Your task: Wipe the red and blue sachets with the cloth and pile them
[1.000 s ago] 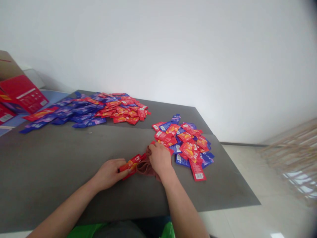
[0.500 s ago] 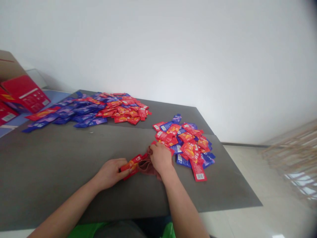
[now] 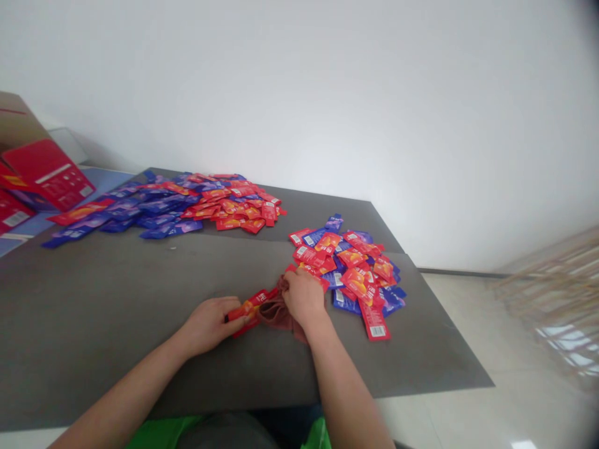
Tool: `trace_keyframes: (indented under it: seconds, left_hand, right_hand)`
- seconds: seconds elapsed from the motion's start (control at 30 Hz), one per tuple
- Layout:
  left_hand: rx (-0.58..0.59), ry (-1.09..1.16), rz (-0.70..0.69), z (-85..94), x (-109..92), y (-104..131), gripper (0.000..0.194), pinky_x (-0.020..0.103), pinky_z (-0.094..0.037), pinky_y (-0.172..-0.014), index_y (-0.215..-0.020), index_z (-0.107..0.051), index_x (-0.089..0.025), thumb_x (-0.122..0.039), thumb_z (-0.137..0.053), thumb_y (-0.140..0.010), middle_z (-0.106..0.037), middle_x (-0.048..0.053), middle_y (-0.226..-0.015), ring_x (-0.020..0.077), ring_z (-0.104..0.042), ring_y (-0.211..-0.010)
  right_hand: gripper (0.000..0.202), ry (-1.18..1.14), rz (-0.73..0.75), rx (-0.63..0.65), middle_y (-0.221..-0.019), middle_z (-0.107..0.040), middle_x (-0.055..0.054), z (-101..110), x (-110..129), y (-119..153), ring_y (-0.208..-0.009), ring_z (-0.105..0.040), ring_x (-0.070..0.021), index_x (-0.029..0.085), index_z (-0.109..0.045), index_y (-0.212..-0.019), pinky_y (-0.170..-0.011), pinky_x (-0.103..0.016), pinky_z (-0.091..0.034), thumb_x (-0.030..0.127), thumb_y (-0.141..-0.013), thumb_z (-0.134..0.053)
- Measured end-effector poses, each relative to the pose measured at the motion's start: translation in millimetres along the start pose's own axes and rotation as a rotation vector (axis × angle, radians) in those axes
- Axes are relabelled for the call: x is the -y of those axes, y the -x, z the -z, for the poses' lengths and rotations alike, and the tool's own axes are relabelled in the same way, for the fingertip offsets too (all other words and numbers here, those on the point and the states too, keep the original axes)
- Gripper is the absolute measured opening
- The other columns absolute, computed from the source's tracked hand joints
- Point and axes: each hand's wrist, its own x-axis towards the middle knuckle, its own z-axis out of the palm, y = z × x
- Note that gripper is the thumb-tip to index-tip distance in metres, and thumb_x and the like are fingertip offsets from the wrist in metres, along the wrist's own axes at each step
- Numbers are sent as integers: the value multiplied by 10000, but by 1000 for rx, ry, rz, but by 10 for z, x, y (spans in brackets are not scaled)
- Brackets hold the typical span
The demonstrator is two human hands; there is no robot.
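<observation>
Near the middle of the grey table (image 3: 140, 274), my left hand (image 3: 210, 324) is closed on one end of a red packet (image 3: 253, 308) with an orange picture. My right hand (image 3: 304, 296) bunches a brown cloth (image 3: 281, 315) against the packet's other end; its fingertips are partly hidden in the cloth. Just right of that hand spreads a loose pile of red and blue packets (image 3: 358, 280). A lone red packet with a white barcode label (image 3: 374, 321) sticks out of the pile's near side.
A larger heap of blue and red packets (image 3: 159, 206) lies at the back left. Beyond it stand red boxes (image 3: 51, 174) and a brown carton (image 3: 19, 121) on a blue surface. A white wall (image 3: 299, 93) runs behind the table; wooden slats (image 3: 556, 293) are at the far right.
</observation>
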Motion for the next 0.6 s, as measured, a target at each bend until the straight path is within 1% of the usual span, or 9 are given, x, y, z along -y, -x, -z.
trace_keyframes:
  seconds: [0.07, 0.17, 0.27, 0.33, 0.4, 0.43, 0.5, 0.57, 0.6]
  left_hand:
    - [-10, 6, -1, 5, -11, 5, 369, 257, -377, -639, -724, -590, -207, -482, -499, -953, -634, 4, -744, 180, -590, -704]
    - [-5, 14, -10, -1, 11, 8, 361, 263, -378, -634, -698, -575, -206, -464, -503, -941, -634, 8, -723, 184, -587, -693]
    - [14, 61, 5, -9, 43, 2, 151, 280, -421, -705, -780, -625, -216, -311, -547, -867, -699, 19, -822, 209, -629, -783]
    - [19, 80, 14, -7, 45, -5, 103, 291, -436, -753, -851, -648, -224, -247, -551, -828, -724, 25, -900, 223, -648, -854]
    - [20, 57, 5, 0, 26, -10, 134, 287, -431, -740, -826, -637, -218, -295, -538, -873, -710, 26, -867, 218, -643, -832]
    - [23, 36, -4, 5, 13, -11, 206, 281, -422, -718, -789, -622, -212, -349, -522, -908, -691, 25, -829, 211, -634, -802]
    - [21, 0, -8, 16, -15, -8, 340, 271, -402, -678, -732, -591, -207, -444, -485, -951, -651, 19, -772, 198, -610, -751]
    - [13, -7, 9, 27, -35, -2, 365, 264, -390, -661, -723, -586, -205, -473, -487, -951, -636, 14, -758, 191, -594, -729]
    - [14, 3, 14, 33, -40, 2, 353, 262, -388, -661, -732, -592, -205, -470, -499, -946, -635, 12, -761, 189, -589, -728]
  right_hand:
    - [98, -34, 23, -37, -1016, -645, -41, 115, -20, 30, -934, -606, -183, 233, -671, -975, -761, -273, -418, 200, -915, -601]
    - [84, -169, 201, -98, -1005, -634, -11, 160, 182, 251, -964, -585, -165, 265, -662, -991, -791, -254, -420, 242, -923, -618]
    - [77, -232, 406, -88, -1020, -637, 9, 23, 448, 444, -990, -569, -160, 272, -651, -998, -820, -249, -424, 273, -924, -629]
    - [83, -222, 442, -61, -1040, -639, 13, -97, 509, 452, -987, -568, -161, 271, -651, -1003, -830, -253, -429, 285, -924, -633]
    - [95, -191, 363, -34, -1042, -639, 7, -167, 434, 360, -981, -574, -165, 274, -658, -1022, -813, -256, -433, 288, -938, -616]
    - [98, -167, 294, -17, -1031, -640, -1, -171, 355, 291, -977, -578, -168, 272, -665, -1022, -799, -257, -434, 279, -946, -604]
    - [105, -108, 162, 6, -1008, -643, -22, -120, 156, 158, -975, -588, -176, 258, -679, -1006, -784, -261, -432, 248, -949, -591]
    - [95, -68, 69, -20, -1007, -643, -41, -31, -37, 104, -973, -595, -184, 237, -681, -977, -788, -266, -431, 217, -934, -599]
    - [88, -71, 38, -58, -1014, -641, -45, 6, -113, 127, -971, -596, -187, 231, -675, -969, -792, -268, -432, 206, -925, -603]
